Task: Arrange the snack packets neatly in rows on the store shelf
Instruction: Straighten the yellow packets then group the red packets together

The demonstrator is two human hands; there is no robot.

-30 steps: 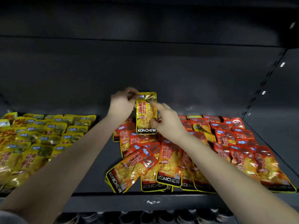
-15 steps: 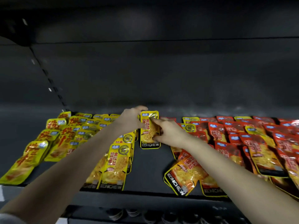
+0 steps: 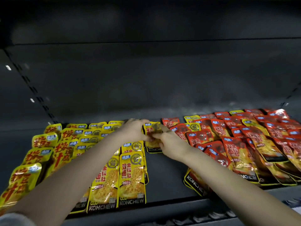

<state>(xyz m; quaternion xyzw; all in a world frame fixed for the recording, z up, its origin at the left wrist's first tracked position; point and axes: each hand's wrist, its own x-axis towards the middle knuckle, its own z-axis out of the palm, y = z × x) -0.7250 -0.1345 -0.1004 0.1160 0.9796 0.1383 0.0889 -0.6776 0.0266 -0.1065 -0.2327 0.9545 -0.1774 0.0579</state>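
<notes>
A yellow KONCHEW snack packet lies at the back of the dark shelf, in the bare strip between two groups. My left hand grips its left edge and my right hand pinches its right side; both cover much of it. Left of it yellow packets lie in rows running to the front edge. Further left are yellow packets with big red letters. On the right lies a heap of red packets, overlapping and askew.
The shelf's back wall rises just behind the packets. A perforated upright marks the left side. A dark strip of bare shelf runs from my hands to the front lip. Below the lip, dim bottle tops show.
The packet, held up off the shelf a second ago, has come down to the back of the shelf with both hands still on it. The view has swung left, then slightly back right.
</notes>
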